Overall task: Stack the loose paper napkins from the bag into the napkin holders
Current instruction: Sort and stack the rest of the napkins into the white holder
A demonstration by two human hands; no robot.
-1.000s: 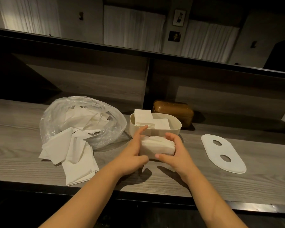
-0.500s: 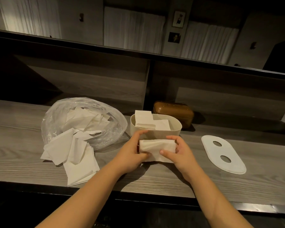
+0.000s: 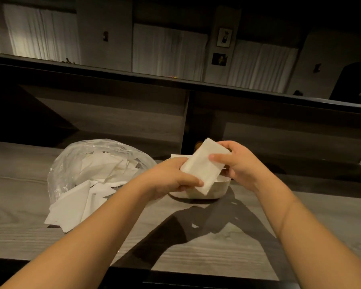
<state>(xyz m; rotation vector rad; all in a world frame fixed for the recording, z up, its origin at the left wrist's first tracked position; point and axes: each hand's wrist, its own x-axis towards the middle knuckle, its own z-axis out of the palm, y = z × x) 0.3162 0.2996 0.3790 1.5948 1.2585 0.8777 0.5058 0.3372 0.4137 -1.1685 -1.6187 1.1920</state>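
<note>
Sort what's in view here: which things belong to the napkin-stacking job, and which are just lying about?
Part of the job:
- napkin stack, tilted, held by left hand and right hand
- white napkin holder, below the stack
- clear plastic bag of napkins
- loose napkins spilling from it onto the counter

Just lying about:
- brown object behind the stack, mostly hidden
- framed pictures on the far wall

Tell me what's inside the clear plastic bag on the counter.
The plastic bag holds loose white napkins, jumbled at odd angles, and more napkins spill from its mouth onto the counter. Crinkles and glare hide whatever lies deeper inside.
</note>
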